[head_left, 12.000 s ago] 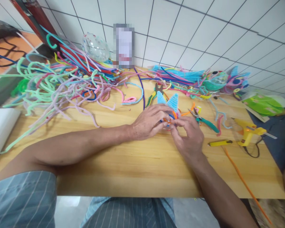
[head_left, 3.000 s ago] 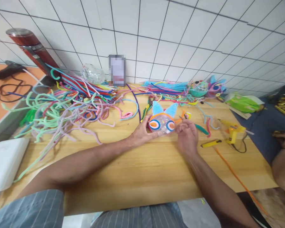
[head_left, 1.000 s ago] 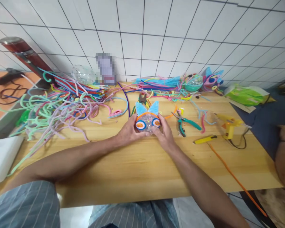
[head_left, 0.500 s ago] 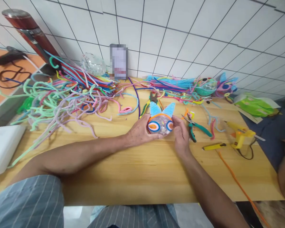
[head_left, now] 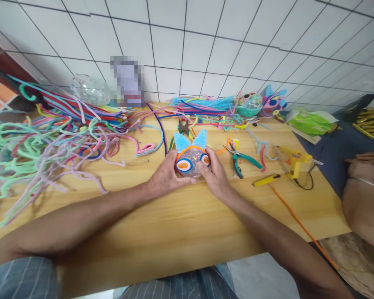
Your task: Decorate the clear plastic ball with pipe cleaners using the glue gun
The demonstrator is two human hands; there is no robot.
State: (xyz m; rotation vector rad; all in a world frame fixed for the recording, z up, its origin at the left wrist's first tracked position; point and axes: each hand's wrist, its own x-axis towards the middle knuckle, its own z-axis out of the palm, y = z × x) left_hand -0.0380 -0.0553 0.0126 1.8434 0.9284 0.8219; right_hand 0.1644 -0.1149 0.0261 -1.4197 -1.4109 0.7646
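Note:
Between my hands is a clear ball (head_left: 192,164) made up as an animal head, with light blue pipe-cleaner ears, an orange band and two ringed eyes in blue, white and orange. My left hand (head_left: 166,176) is closed round its left side, thumb along the bottom. On the right side my right hand (head_left: 215,174) grips it, the thumb on the front beside the right eye. Fingers behind the ball are hidden. Just behind it lie pliers (head_left: 183,126) with dark jaws, partly covered by the ball. Teal-handled pliers (head_left: 241,158) lie open to the right.
Loose pipe cleaners (head_left: 59,145) heap at left. A yellow cutter (head_left: 266,180) and a yellow glue gun (head_left: 296,162) lie at right, with an orange cord (head_left: 294,216). Finished-looking ball figures (head_left: 249,104) stand by the wall near a blurred phone (head_left: 131,83). Another person's arm (head_left: 363,199) rests at far right.
My right hand has closed in on the ball, its thumb now on the front instead of only fingertips at the side. The whole view has swung to the right.

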